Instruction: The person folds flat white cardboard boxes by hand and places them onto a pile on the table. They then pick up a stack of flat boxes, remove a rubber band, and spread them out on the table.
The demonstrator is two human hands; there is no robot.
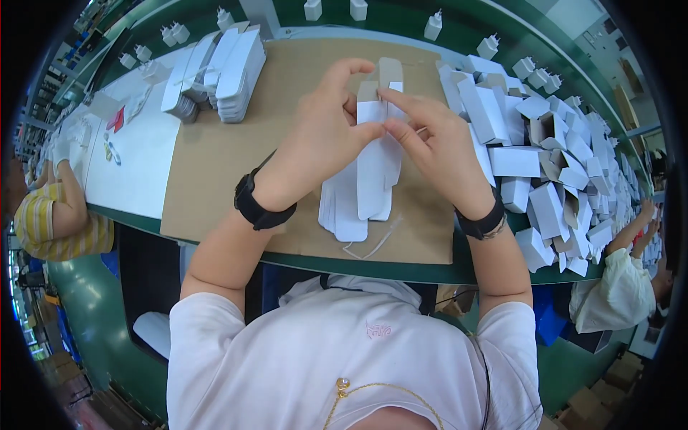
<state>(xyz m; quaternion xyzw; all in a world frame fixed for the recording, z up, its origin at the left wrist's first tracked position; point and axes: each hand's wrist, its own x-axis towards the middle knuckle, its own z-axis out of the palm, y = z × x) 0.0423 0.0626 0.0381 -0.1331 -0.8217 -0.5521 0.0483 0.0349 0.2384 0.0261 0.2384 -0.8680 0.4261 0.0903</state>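
Between my two hands is a small white folding carton (371,112) with its grey-brown inner side showing at the raised end flaps. My left hand (315,136) grips its left side, thumb on the front and index finger curled near the top. On the right side, the thumb and index finger of my right hand (438,140) pinch the edge by the flaps. Flattened white cartons (347,204) lie in a loose pile under and in front of my hands, on a brown cardboard sheet (287,79). A thin pale strap (376,242) rests by the pile's near end.
Strapped stacks of flat cartons (240,72) stand at the far left. Opened white boxes (548,172) are heaped on the right. White plug adapters (433,26) line the green ledge behind. One person (54,215) sits left, another (620,287) right. A red item (117,119) lies left.
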